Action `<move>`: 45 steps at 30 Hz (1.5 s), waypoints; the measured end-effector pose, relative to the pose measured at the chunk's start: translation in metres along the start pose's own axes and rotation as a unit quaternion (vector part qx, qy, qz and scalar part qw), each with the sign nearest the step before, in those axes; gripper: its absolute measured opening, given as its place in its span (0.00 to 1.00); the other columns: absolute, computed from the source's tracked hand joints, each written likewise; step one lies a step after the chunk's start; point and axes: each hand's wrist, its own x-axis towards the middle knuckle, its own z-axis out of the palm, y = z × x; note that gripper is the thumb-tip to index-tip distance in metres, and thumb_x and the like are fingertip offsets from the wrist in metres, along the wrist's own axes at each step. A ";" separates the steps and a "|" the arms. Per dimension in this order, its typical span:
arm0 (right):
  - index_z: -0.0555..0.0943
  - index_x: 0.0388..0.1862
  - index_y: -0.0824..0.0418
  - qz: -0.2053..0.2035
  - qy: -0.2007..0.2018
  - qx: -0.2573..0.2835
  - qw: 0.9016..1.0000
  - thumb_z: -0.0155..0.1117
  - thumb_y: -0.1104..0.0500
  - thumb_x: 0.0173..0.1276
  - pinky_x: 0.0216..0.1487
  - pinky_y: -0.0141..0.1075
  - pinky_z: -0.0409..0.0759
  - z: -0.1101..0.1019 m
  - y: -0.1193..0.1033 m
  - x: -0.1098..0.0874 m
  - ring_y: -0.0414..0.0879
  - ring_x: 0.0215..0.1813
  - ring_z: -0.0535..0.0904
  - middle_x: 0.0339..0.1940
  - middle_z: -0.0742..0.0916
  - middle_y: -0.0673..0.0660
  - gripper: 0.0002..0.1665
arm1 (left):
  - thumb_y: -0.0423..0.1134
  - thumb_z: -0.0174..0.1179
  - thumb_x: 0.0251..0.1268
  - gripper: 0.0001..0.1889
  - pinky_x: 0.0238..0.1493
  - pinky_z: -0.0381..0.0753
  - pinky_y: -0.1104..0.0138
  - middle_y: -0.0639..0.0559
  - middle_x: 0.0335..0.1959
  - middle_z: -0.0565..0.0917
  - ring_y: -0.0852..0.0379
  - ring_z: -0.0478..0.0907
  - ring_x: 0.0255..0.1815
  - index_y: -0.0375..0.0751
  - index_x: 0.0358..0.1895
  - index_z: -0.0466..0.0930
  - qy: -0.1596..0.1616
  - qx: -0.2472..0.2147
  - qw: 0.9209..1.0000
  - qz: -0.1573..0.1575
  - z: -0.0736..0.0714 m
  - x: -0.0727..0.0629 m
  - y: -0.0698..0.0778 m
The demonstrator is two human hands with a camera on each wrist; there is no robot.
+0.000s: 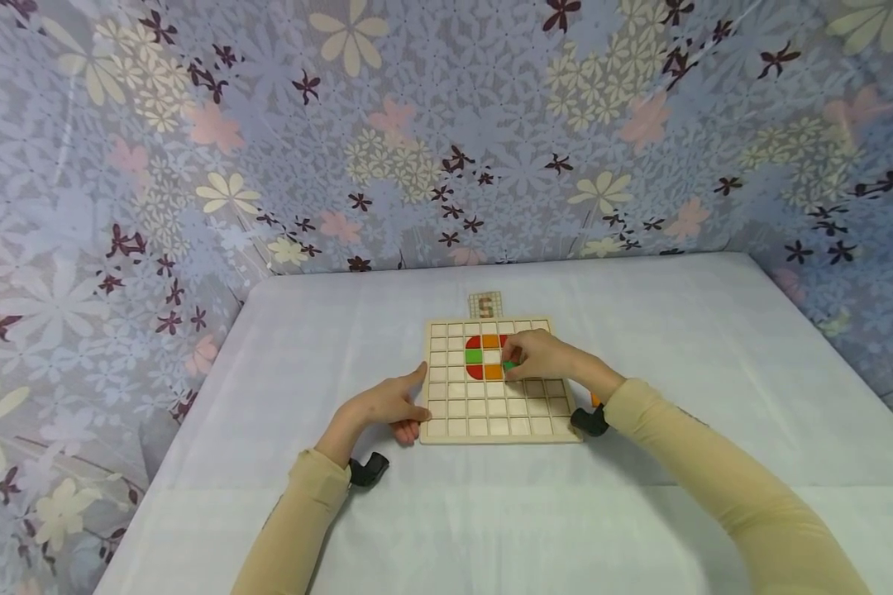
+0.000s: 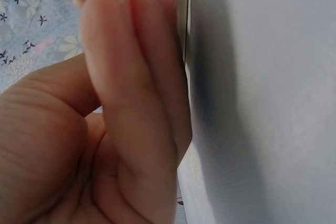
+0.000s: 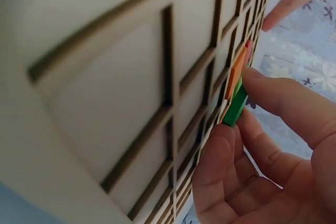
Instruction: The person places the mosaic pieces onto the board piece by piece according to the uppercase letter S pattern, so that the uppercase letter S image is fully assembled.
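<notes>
A square wooden grid board (image 1: 499, 440) lies on the table. My right hand (image 1: 539, 355) is over its upper right part and pinches a small green tile (image 3: 235, 107) between thumb and fingertips, close to the board's face. Beside that tile, an orange tile (image 3: 238, 73) sits in the grid. Red quarter-round tiles (image 1: 474, 373), orange squares (image 1: 490, 340) and a light green square (image 1: 474, 356) form a ring around one bare cell. My left hand (image 1: 387, 402) is at the board's left edge, two digits spread and touching it; its other fingers (image 2: 136, 93) bend loosely beneath.
Behind the board lies a small pattern card (image 1: 485, 305) with an S-like figure. An orange piece (image 1: 595, 400) shows partly beneath the right wrist. A black wrist-camera mount (image 1: 369, 470) hangs under the left wrist. White cloth (image 1: 327, 330) covers the table, with a flowered curtain (image 1: 446, 124) behind.
</notes>
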 end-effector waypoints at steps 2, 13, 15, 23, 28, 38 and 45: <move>0.79 0.40 0.64 0.001 -0.001 -0.006 1.000 0.71 0.60 0.59 0.40 0.39 0.78 0.002 0.000 0.000 0.46 0.37 0.77 0.33 0.81 0.51 0.13 | 0.31 0.57 0.67 0.44 0.20 0.83 0.62 0.41 0.17 0.81 0.54 0.78 0.13 0.43 0.76 0.34 -0.002 0.000 1.000 0.000 0.000 -0.001 0.001; 0.79 0.37 0.64 -0.002 0.013 -0.027 1.000 0.72 0.59 0.58 0.39 0.36 0.77 0.007 0.003 0.003 0.44 0.35 0.75 0.31 0.81 0.51 0.13 | 0.31 0.57 0.67 0.44 0.19 0.83 0.62 0.41 0.17 0.81 0.53 0.79 0.13 0.42 0.76 0.35 -0.005 0.007 1.000 0.010 0.000 -0.001 -0.001; 0.79 0.37 0.64 0.001 0.015 -0.028 1.000 0.72 0.59 0.58 0.38 0.36 0.77 0.007 0.003 0.003 0.44 0.35 0.75 0.31 0.81 0.51 0.13 | 0.31 0.57 0.67 0.44 0.19 0.83 0.62 0.41 0.17 0.81 0.53 0.79 0.13 0.42 0.76 0.34 -0.005 0.006 1.000 0.010 0.000 -0.001 -0.001; 0.79 0.37 0.64 0.000 0.016 -0.027 1.000 0.72 0.61 0.57 0.37 0.35 0.76 0.008 0.002 0.004 0.44 0.34 0.75 0.30 0.81 0.52 0.12 | 0.31 0.57 0.67 0.44 0.18 0.82 0.63 0.42 0.17 0.81 0.54 0.78 0.12 0.42 0.76 0.34 -0.005 0.010 1.000 0.007 0.001 -0.002 0.000; 0.79 0.37 0.64 0.000 0.017 -0.027 0.999 0.72 0.62 0.57 0.37 0.36 0.76 0.007 0.001 0.003 0.44 0.34 0.75 0.30 0.81 0.51 0.12 | 0.31 0.57 0.67 0.44 0.19 0.82 0.63 0.42 0.17 0.81 0.55 0.78 0.12 0.43 0.76 0.35 -0.002 0.011 1.000 0.003 0.001 -0.001 0.001; 0.79 0.39 0.65 -0.006 0.024 -0.008 1.000 0.71 0.61 0.59 0.39 0.38 0.78 -0.003 0.001 0.006 0.46 0.36 0.76 0.32 0.81 0.53 0.13 | 0.32 0.57 0.67 0.44 0.19 0.82 0.63 0.42 0.17 0.81 0.55 0.78 0.12 0.43 0.76 0.34 -0.001 0.010 1.000 -0.002 -0.003 -0.001 0.002; 0.80 0.44 0.65 0.004 0.087 0.008 0.996 0.69 0.57 0.62 0.41 0.43 0.80 -0.034 -0.006 -0.002 0.50 0.39 0.79 0.39 0.82 0.57 0.16 | 0.32 0.58 0.67 0.44 0.19 0.83 0.62 0.42 0.17 0.81 0.54 0.78 0.13 0.43 0.76 0.35 -0.011 0.001 1.000 0.000 -0.004 0.000 0.002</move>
